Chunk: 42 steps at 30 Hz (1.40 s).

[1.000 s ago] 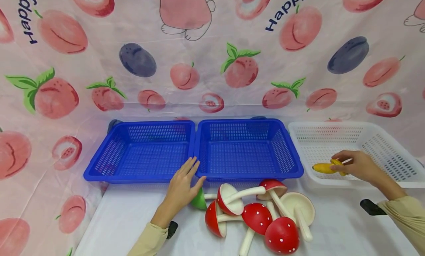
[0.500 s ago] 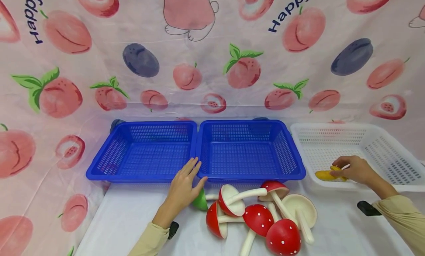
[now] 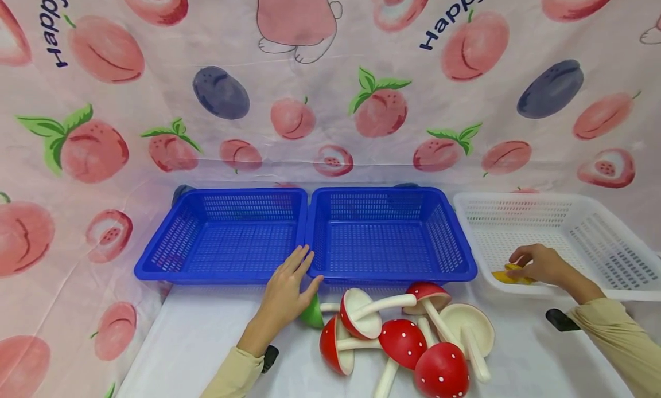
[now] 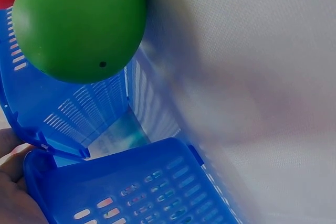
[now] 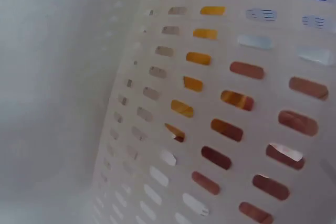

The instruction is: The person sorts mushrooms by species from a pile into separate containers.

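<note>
My right hand (image 3: pixel 539 263) reaches into the white basket (image 3: pixel 614 220) and pinches a yellow elongated fruit-like piece (image 3: pixel 508 276) close to the front wall. That wall hides the lower part of the piece; patches of yellow and of the hand show through the slots in the right wrist view. My left hand (image 3: pixel 284 292) lies with straight fingers on the rims where the left blue basket (image 3: pixel 217 274) and the middle blue basket (image 3: pixel 392 274) meet. Beside it, partly covered, is a green-capped mushroom (image 4: pixel 79 24).
In front of the middle basket lies a heap of red-capped toy mushrooms with white stems (image 3: pixel 403 342), on the white tablecloth (image 3: pixel 206 329). A fruit-print cloth (image 3: pixel 330 71) hangs behind the baskets.
My right hand has moved slightly left and lower in the white basket with the yellow piece, now more hidden behind the front wall. The left hand stays on the blue rims.
</note>
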Each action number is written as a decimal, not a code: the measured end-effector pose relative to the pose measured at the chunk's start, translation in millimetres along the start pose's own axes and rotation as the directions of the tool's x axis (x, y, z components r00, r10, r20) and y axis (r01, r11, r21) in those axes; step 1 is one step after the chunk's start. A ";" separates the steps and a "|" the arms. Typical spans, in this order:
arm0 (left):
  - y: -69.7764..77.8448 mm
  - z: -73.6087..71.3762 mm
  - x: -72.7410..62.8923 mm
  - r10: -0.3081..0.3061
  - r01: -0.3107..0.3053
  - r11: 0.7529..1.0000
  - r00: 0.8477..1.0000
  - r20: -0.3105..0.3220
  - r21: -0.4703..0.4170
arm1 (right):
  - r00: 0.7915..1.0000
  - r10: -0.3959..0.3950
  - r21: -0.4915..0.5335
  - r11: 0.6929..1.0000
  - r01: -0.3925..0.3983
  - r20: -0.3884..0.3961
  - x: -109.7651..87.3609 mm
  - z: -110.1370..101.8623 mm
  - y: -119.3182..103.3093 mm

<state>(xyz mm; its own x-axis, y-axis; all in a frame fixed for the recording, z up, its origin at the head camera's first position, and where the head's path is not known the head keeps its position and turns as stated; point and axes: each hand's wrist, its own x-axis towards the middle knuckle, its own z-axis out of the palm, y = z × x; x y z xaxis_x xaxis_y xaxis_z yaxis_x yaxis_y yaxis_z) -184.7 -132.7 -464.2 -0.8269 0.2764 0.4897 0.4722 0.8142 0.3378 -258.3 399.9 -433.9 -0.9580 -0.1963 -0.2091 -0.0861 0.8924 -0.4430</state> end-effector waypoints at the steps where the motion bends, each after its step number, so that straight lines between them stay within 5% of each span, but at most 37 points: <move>1: 0.5 0.0 0.3 0.004 -0.004 1.000 1.000 0.001 0.000 | 1.000 0.008 0.002 1.000 -0.008 0.014 -0.1 -0.1 0.4; 9: 4.2 -0.7 1.3 0.002 -0.002 1.000 1.000 0.015 -0.006 | 0.997 0.044 0.007 0.999 -0.045 0.058 -5.5 -4.3 -0.2; 21: 5.0 -1.3 -0.5 0.014 -0.014 1.000 1.000 -0.010 -0.010 | 0.997 0.000 -0.006 1.000 -0.001 -0.082 -26.8 -11.1 -11.1; 32: 4.1 -3.2 -0.3 0.027 -0.027 1.000 0.999 -0.026 -0.008 | 0.972 -0.053 0.040 0.997 0.064 -0.227 -47.7 -17.5 -35.6; 42: 4.7 -3.6 1.3 0.024 -0.024 1.000 1.000 -0.016 -0.015 | 0.953 -0.024 0.066 0.997 0.046 -0.303 -72.1 -17.3 -61.3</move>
<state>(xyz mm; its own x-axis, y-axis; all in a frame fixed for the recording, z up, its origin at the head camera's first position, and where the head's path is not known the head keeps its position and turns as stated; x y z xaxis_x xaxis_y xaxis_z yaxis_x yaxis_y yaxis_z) -182.5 -130.4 -459.1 -0.8103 0.2880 0.5103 0.4968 0.7994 0.3378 -188.7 366.4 -376.5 -0.9935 -0.0854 0.0753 -0.1120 0.8538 -0.5084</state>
